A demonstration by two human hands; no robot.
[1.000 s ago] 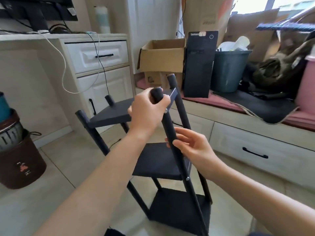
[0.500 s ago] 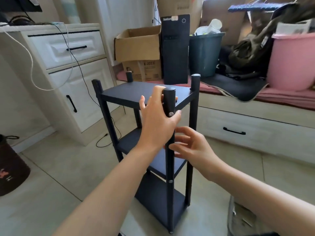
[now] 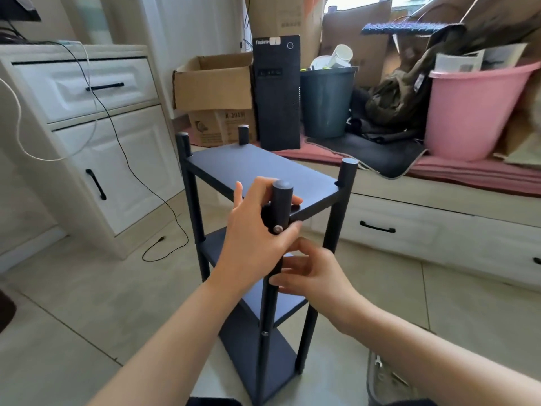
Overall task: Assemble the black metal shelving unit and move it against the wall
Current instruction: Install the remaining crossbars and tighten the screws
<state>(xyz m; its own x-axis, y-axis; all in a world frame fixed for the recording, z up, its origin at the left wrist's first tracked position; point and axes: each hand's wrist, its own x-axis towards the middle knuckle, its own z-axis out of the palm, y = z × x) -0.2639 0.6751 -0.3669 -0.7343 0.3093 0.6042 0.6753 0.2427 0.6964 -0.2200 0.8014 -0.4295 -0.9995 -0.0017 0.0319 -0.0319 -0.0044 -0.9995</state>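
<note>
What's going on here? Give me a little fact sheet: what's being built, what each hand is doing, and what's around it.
item: black shelving unit, three shelves, upright on tile floor
left hand: grips the near post at the top
right hand: fingers curled at the same post, lower down
behind: cardboard box, computer tower, grey bin, pink tub
left side: white cabinet

Legible markings: "X-2019" printed on the lower cardboard box (image 3: 222, 126); a partly readable "ThinkCentre" badge on the black computer tower (image 3: 277, 92).

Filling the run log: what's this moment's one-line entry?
shelving unit: upright on floor | left hand: grips near post top | right hand: fingers at post
</note>
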